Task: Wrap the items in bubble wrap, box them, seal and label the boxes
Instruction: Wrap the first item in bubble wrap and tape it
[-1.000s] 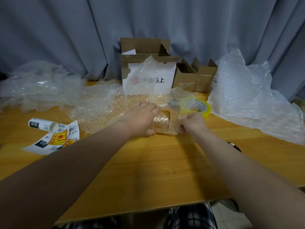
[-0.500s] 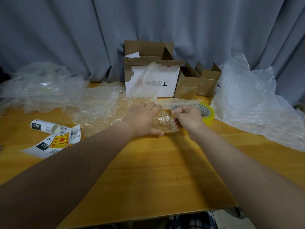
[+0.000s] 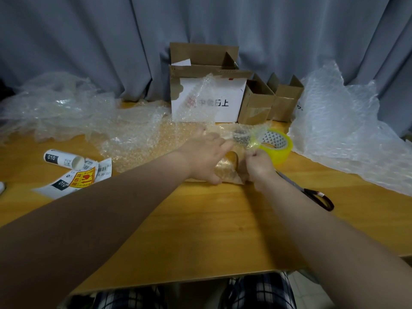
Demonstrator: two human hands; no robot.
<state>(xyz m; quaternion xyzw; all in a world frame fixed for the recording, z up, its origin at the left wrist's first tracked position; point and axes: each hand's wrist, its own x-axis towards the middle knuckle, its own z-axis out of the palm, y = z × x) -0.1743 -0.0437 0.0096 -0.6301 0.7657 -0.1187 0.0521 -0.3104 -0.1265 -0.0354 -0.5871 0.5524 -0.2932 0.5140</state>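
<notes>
A small item rolled in bubble wrap [image 3: 227, 169] lies on the wooden table [image 3: 200, 230] in front of me. My left hand [image 3: 206, 156] lies over its left side, fingers stretched across the top and thumb at the near edge. My right hand [image 3: 256, 167] is curled at its right end and pinches the loose wrap there. The item inside is blurred by the wrap. A yellow roll of tape [image 3: 276, 146] stands just behind my right hand. A sheet of bubble wrap [image 3: 142, 139] spreads behind and to the left.
A large white-faced cardboard box [image 3: 207, 92] and two small open boxes [image 3: 256, 101] stand at the back. Scissors [image 3: 312, 192] lie right of my right arm. A label roll [image 3: 64, 159] and loose labels [image 3: 75, 179] lie at the left. More bubble wrap [image 3: 347, 130] is heaped on the right.
My right hand has slid down from the top of the bundle to its right end, near the table. The head camera has shifted a little. My left hand stays on the bundle.
</notes>
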